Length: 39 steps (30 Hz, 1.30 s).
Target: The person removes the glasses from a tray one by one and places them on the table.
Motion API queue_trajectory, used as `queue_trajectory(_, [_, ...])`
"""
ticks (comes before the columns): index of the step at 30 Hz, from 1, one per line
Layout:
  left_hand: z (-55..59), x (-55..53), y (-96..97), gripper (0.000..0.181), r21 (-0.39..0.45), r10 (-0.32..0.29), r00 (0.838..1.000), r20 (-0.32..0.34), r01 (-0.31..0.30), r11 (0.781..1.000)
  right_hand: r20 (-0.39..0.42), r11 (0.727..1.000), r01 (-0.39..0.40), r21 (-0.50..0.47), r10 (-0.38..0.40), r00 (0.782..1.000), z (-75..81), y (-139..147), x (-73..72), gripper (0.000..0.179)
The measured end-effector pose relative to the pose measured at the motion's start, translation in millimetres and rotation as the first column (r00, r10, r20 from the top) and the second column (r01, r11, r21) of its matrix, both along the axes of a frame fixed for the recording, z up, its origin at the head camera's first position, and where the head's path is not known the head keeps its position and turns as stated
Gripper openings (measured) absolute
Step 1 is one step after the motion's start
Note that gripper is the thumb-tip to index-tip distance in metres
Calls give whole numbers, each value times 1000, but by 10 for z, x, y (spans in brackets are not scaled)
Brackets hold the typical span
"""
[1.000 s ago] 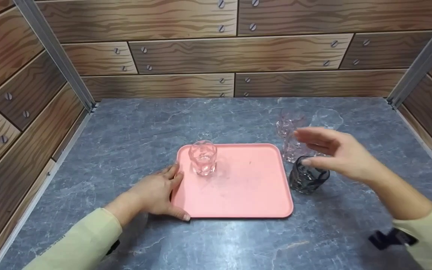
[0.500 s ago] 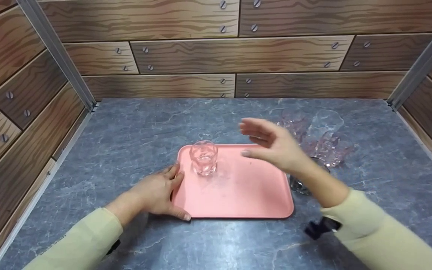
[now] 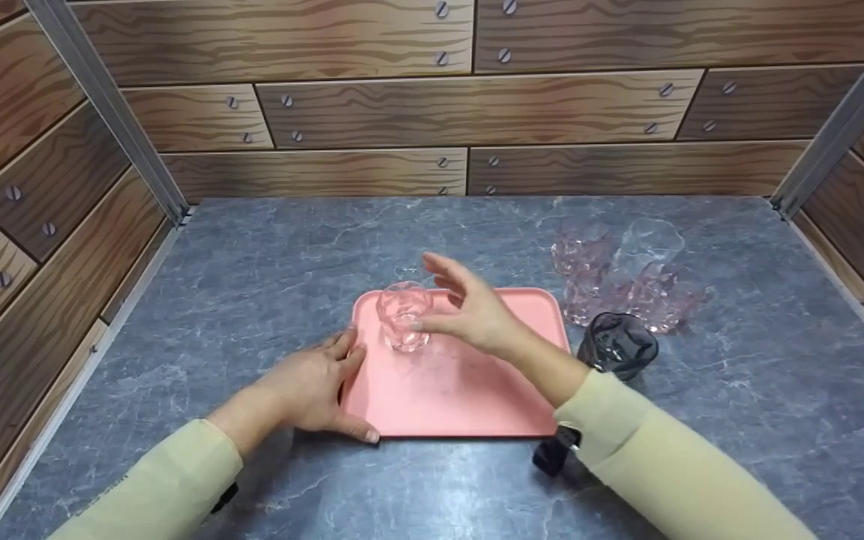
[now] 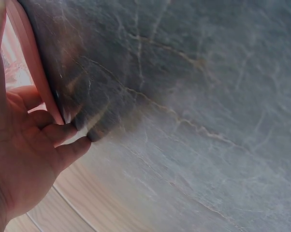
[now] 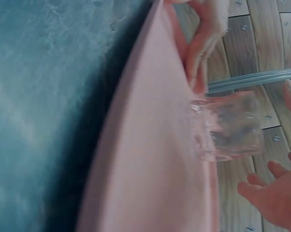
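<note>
A pink rectangular tray (image 3: 469, 409) lies on the table, and near its far left corner stands a clear glass tumbler (image 3: 405, 339), upright. My left hand (image 3: 304, 386) holds the tray's near left corner, thumb at the front edge and fingers at the left rim; the left wrist view shows those fingers bent against the rim (image 4: 27, 38). Over the tray, my right hand (image 3: 477, 315) is spread with thumb and fingers apart. Its thumb overlaps the tumbler in the head view. In the right wrist view a gap shows between the tumbler (image 5: 232, 126) and the fingers.
Right of the tray stands a dark grey tumbler (image 3: 618, 341), partly behind my right forearm. Behind it is a cluster of faint pinkish glasses (image 3: 582, 251) and a clear glass (image 3: 651, 241). Wood-patterned walls (image 3: 372, 112) enclose the marbled table (image 3: 289, 247).
My right hand has moved left, from above the dark tumbler across the tray to beside the clear tumbler. The left hand, tray and glasses have stayed in place.
</note>
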<state>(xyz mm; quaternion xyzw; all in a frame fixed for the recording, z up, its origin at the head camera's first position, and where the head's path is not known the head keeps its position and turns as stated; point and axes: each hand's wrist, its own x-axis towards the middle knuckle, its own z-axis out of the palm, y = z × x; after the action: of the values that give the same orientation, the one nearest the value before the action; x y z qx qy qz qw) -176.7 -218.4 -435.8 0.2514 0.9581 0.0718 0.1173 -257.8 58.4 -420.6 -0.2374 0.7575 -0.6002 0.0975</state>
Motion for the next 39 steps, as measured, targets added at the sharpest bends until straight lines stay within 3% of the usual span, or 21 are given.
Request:
queue_trajectory(11, [-17,-12,4,137,-7,3,1000,2,-3,1000,91,1000,10,20,-12,996,-178,-228,-84,116])
queue_trajectory(16, [-25,-6,7,138,-6,4,1000,5,-4,1000,99,1000,-3,27,0,995,-231,-244,-97,107])
queue_trajectory(23, [-25,-6,2,139,-6,7,1000,1,-7,1000,80,999,-16,33,13,997,-232,-253,-94,94])
queue_trajectory(39, [-19,-2,4,139,-13,5,1000,-2,-5,1000,49,989,66,133,-73,996,-165,-243,-47,85])
